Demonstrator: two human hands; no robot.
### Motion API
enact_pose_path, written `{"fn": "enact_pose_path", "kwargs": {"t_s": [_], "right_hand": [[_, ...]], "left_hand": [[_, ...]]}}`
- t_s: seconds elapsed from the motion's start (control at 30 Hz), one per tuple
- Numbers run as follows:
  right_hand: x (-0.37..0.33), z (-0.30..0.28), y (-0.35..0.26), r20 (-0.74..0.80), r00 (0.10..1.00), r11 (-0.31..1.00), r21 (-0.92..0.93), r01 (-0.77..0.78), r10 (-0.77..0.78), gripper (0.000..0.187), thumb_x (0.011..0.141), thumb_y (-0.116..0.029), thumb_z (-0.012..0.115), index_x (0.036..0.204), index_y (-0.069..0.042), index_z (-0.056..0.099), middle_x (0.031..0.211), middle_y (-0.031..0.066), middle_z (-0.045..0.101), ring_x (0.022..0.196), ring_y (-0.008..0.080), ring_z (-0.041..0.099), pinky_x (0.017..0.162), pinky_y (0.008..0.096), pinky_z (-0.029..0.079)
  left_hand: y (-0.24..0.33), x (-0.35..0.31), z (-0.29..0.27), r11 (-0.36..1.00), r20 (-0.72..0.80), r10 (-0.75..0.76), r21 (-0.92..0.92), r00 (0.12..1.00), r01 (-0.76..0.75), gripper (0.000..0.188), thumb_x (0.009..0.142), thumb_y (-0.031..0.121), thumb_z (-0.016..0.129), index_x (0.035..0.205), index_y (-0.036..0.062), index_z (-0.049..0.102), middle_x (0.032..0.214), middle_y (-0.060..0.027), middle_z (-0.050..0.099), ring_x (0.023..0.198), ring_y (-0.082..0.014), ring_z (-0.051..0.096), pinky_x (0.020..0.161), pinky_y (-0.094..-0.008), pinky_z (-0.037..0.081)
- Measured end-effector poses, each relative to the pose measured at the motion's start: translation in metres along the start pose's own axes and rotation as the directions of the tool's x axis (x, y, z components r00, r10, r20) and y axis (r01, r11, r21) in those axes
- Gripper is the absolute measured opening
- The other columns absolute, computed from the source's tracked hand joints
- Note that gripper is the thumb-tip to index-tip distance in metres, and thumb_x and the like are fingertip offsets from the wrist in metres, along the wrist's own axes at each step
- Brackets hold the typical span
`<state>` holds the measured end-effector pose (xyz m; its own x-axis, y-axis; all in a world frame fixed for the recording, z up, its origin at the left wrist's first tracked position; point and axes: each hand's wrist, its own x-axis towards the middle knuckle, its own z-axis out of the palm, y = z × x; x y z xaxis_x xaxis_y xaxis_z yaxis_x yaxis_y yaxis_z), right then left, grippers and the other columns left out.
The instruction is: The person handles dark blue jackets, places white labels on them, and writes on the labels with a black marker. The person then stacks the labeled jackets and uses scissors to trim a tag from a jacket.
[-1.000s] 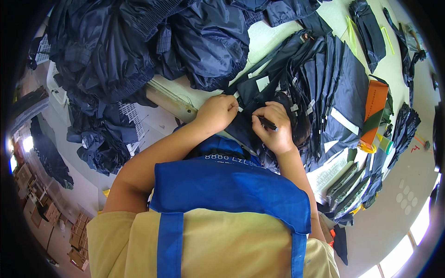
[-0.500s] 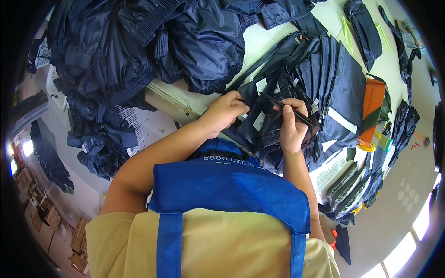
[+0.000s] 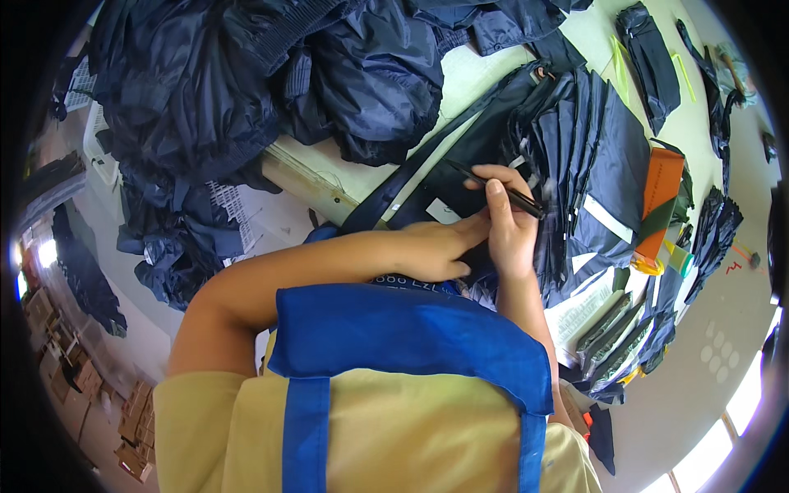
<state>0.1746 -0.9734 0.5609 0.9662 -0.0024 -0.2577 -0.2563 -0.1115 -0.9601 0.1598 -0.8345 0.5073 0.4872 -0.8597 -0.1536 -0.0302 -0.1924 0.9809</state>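
Observation:
My right hand (image 3: 511, 226) is closed around a slim black pointed tool (image 3: 523, 202), pen-like in shape, its tip toward the upper left. Just beside it, my left hand (image 3: 436, 249) reaches across over dark fabric, thumb apart from the fingers; the fingertips are partly hidden next to the right hand. Beneath both hands lies a dark navy garment piece (image 3: 419, 193) with a small white label (image 3: 442, 211). A stack of folded dark garment pieces (image 3: 588, 156) fans out just right of my hands.
A large heap of navy garments (image 3: 197, 99) covers the table's far left. An orange box (image 3: 660, 193) stands at the right, with plastic-wrapped packs (image 3: 612, 337) nearer me. The pale table's edge (image 3: 312, 185) runs left of my hands. Cartons (image 3: 136, 427) lie lower left.
My left hand has moved right and nearer me, from the garment's left edge to beside my right hand. The right hand has shifted slightly left, still holding the black tool.

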Motion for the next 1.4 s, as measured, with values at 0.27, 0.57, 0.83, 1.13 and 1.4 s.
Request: {"fn": "enact_pose_path", "kwargs": {"t_s": [0.27,0.57,0.83,1.13,1.4], "right_hand": [[0.001,-0.028,0.038,0.115,0.975,0.916,-0.336,0.217,-0.189,0.004,0.083,0.000,0.061,0.087,-0.001,0.060,0.073,0.0032,0.062,0.068,0.0104,0.060,0.112,0.0460,0.028],[-0.001,-0.035,0.040,-0.011,0.979,0.976,0.065,0.206,-0.206,0.006,0.090,0.000,0.052,0.095,0.001,0.055,0.083,0.0071,0.061,0.079,0.0137,0.062,0.110,0.0464,0.032],[0.000,-0.041,0.039,0.000,0.961,0.945,0.182,0.271,-0.276,0.048,0.100,-0.032,0.045,0.132,0.001,0.035,0.121,0.0268,0.056,0.109,0.0338,0.059,0.100,0.0422,0.041],[-0.009,-0.013,-0.032,0.267,0.870,0.886,-0.099,0.453,-0.415,0.037,0.096,-0.026,0.052,0.120,0.002,0.057,0.102,0.0137,0.065,0.081,0.0172,0.060,0.076,0.0309,0.049],[-0.016,-0.017,0.033,0.012,0.998,0.979,-0.196,0.062,-0.061,0.021,0.089,-0.004,0.056,0.107,0.000,0.066,0.091,0.0089,0.064,0.079,0.0130,0.059,0.074,0.0255,0.047]], "left_hand": [[-0.049,-0.037,-0.007,0.958,-0.672,-0.219,-0.009,0.707,0.287,0.040,0.079,0.004,0.063,0.117,0.0024,0.050,0.099,-0.0138,0.061,0.087,-0.0279,0.058,0.072,-0.0346,0.047],[-0.016,-0.021,-0.040,0.867,-0.150,-0.350,-0.426,0.925,0.259,0.060,0.084,0.017,0.066,0.135,-0.0047,0.041,0.116,-0.0166,0.058,0.105,-0.0264,0.058,0.088,-0.0337,0.046],[0.009,0.003,-0.001,1.000,0.105,-0.022,0.017,0.994,0.021,0.075,0.083,0.025,0.065,0.147,0.0095,0.028,0.150,-0.0258,0.026,0.123,-0.0377,0.049,0.098,-0.0392,0.044],[0.011,0.010,0.011,0.973,0.144,-0.104,0.220,0.984,0.070,0.072,0.076,0.015,0.060,0.142,0.0139,0.030,0.144,-0.0181,0.036,0.096,-0.0366,0.063,0.080,-0.0450,0.052],[-0.011,-0.006,0.000,0.963,0.027,0.235,0.127,0.972,-0.237,0.041,0.082,0.020,0.056,0.122,0.0125,0.059,0.113,-0.0156,0.063,0.099,-0.0339,0.062,0.081,-0.0440,0.051]]}}
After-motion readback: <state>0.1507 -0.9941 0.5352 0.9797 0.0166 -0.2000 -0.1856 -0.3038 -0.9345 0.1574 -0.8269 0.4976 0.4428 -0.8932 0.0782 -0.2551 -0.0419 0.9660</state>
